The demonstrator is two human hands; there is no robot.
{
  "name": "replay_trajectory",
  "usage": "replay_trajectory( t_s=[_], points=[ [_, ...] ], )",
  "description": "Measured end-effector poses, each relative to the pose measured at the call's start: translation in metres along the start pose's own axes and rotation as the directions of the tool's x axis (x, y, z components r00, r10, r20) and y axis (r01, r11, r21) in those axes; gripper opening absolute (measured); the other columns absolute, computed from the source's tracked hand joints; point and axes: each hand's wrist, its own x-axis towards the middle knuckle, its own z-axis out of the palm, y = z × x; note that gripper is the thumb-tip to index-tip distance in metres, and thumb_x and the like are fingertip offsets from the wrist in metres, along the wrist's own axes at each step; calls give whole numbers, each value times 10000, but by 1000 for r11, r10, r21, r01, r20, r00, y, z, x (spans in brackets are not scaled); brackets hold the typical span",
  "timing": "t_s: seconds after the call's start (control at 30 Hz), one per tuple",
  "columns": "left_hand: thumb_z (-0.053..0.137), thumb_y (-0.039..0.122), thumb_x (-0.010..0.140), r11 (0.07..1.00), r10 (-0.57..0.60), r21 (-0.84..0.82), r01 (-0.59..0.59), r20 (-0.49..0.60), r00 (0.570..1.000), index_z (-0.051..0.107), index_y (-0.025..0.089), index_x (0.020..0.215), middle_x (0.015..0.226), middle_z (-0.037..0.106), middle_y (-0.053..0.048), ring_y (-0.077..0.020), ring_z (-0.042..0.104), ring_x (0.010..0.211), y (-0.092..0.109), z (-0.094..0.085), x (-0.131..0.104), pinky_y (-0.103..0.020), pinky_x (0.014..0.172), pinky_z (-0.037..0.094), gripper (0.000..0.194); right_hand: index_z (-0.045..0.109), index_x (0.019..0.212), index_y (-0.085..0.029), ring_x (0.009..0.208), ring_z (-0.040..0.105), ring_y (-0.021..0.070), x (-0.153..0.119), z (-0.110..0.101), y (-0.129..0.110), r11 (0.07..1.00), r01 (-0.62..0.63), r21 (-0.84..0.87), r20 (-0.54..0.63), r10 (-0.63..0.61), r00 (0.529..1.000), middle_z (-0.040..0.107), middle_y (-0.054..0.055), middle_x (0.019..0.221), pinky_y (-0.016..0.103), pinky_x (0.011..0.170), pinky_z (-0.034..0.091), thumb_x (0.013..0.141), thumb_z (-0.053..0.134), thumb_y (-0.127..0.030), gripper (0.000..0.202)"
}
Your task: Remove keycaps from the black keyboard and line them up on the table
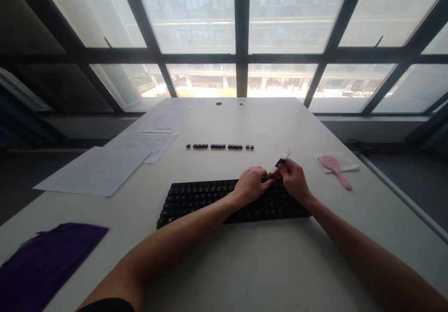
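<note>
In the head view, the right hand (pixel 293 179) pinches a black wire tool (pixel 280 162) over the keyboard (pixel 198 195). The left hand (pixel 251 183) curls close by; I can't tell what its fingers grip. The left arm (pixel 189 232) hides some keyboard. Black keycaps (pixel 218 146) sit beyond.

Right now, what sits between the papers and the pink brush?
Head view, going rightward: a row of small black keycaps, then the left hand and right hand at the keyboard.

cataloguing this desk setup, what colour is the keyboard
The keyboard is black, seen best in the head view.
</note>
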Motion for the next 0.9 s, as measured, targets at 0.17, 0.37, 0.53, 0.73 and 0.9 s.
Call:
replay_trajectory(
  t_s=[0.17,0.37,0.53,0.73,0.9],
  points=[
    [739,322,797,997,-28,-71,24,-62,998,626,177,830,819,638,-30,-187,587,751,-2,2,1,-300,676,467,187,570,782,-206,635,603,170,-5,3,-1,998,57,-1,6,-57,998,646,12,691,282,613,469,931,517,-308,188],
    [646,98,818,971,105,-201,-131,-132,986,618,207,1009,942,661,-16,-167,609,855,1,0,0,-310,816,498,222,571,822,-211,680,634,187,-7,4,-3,995,98,-33,-2,-98,995,675,28,758,282,626,475,932,520,-323,165],
    [603,30,813,972,131,-172,-160,-169,977,579,228,1098,991,636,-16,-172,600,893,4,0,-3,-333,859,502,348,576,881,-220,720,674,203,-6,5,-3,993,81,-82,40,-78,996,713,32,782,288,663,474,941,511,-338,148],
    [585,60,846,974,152,-145,-177,-170,974,522,223,1138,1124,516,-46,-139,582,848,6,1,-6,-298,796,532,340,564,871,-213,659,629,177,-4,5,-3,995,58,-77,44,-55,998,677,15,732,268,627,441,938,516,-347,157],
    [545,66,886,958,286,18,-285,-96,954,595,213,1090,1132,528,-64,-179,564,965,9,-3,-7,-327,890,511,256,527,795,-211,587,509,146,-3,4,-5,992,69,-106,24,-67,997,558,-23,642,258,556,371,931,512,-340,188]
  ],
)
